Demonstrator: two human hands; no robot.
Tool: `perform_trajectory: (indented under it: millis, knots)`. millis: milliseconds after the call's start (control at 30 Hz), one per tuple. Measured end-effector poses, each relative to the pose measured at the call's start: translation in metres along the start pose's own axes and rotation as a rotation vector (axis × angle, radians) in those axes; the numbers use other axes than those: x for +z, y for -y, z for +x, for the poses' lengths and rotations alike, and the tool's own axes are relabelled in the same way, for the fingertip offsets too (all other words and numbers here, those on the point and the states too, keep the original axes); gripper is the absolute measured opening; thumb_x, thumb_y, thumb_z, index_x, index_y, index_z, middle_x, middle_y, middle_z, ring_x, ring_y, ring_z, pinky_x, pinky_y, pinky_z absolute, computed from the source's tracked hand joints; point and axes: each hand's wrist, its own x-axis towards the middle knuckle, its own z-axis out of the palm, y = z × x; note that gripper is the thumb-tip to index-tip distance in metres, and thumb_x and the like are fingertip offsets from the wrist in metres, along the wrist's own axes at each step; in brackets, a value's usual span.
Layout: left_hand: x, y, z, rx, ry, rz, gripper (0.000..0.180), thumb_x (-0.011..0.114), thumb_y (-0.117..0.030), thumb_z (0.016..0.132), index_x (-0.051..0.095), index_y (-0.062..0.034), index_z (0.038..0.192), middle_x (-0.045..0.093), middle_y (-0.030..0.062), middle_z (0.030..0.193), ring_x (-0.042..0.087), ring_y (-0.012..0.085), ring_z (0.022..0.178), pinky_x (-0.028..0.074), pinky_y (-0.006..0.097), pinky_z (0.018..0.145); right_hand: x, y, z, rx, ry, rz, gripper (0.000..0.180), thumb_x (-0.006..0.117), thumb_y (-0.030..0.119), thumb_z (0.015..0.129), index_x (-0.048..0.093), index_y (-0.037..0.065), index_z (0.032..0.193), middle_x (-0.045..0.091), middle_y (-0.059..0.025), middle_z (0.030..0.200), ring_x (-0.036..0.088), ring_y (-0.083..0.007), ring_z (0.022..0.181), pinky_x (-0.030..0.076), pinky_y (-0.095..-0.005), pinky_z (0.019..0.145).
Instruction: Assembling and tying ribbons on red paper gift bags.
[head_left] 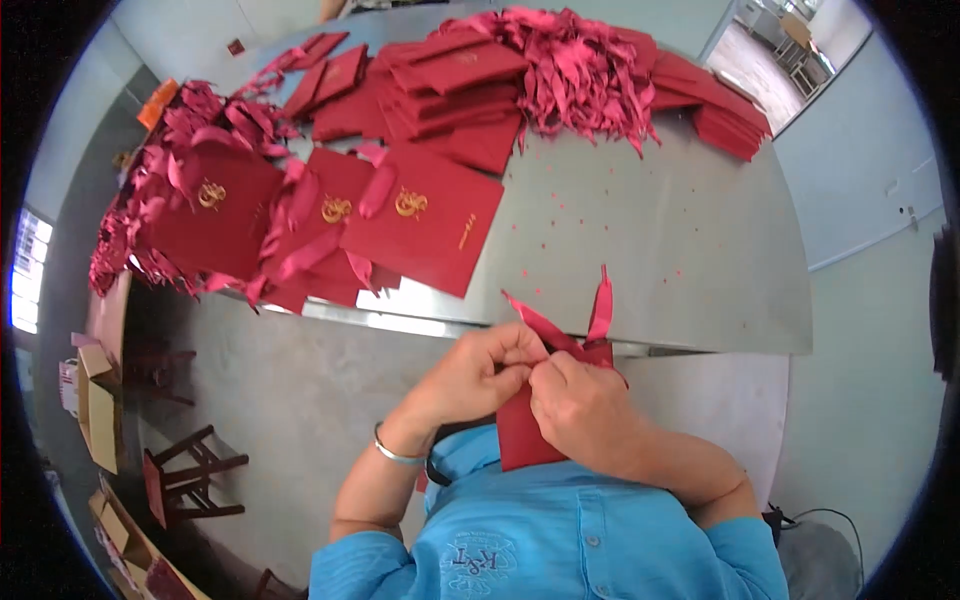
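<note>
Pinching with close-set fingers of the left hand and right hand at the top of the red bag, by the near edge of the metal table, probably to steady it beside the pink ribbon; cannot tell whether on ribbon or bag edge. Across the surface, see stacked bags and heaped ribbons, seemingly set back for working room. At left, note grey floor and wooden stool.

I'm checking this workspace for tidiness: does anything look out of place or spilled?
Yes. Small red specks, perhaps scraps, lie scattered across the metal table, looking like stray litter. The ribboned bags at the left overlap at uneven angles. What shows of the held red bag looks undamaged.
</note>
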Motion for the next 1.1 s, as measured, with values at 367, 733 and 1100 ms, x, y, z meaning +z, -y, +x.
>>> perform_trajectory:
  millis: [367,733,1100]
  knots:
    - [0.011,-0.006,0.000,0.001,-0.090,-0.081,0.019,0.052,0.009,0.087,0.054,0.0005,0.104,0.062,-0.0002,0.085,0.054,0.0024,0.079,0.044,0.019,0.069,-0.001,-0.006,0.005,0.029,-0.078,0.183,0.013,0.062,0.003,0.077,0.050,0.005,0.079,0.056,-0.0095,0.069,0.060,-0.0264,0.057,0.049,-0.0374,0.049]
    - [0.012,0.006,0.001,-0.021,-0.110,-0.048,0.020,0.050,0.009,0.089,0.053,0.0003,0.106,0.063,0.0023,0.093,0.058,0.0055,0.088,0.047,0.021,0.075,-0.010,-0.002,0.000,0.045,-0.028,-0.073,0.015,0.066,0.011,0.080,0.051,0.006,0.079,0.057,-0.0077,0.072,0.062,-0.0229,0.059,0.048,-0.0345,0.049]
    - [0.023,0.004,-0.008,0.073,-0.189,0.221,0.025,0.056,0.007,0.082,0.055,0.0001,0.106,0.063,0.0033,0.093,0.059,0.0079,0.086,0.048,0.022,0.075,-0.024,-0.031,-0.014,0.086,-0.304,0.422,0.028,0.080,0.016,0.072,0.064,0.004,0.091,0.063,-0.0128,0.109,0.066,-0.0272,0.086,0.055,-0.0350,0.073]
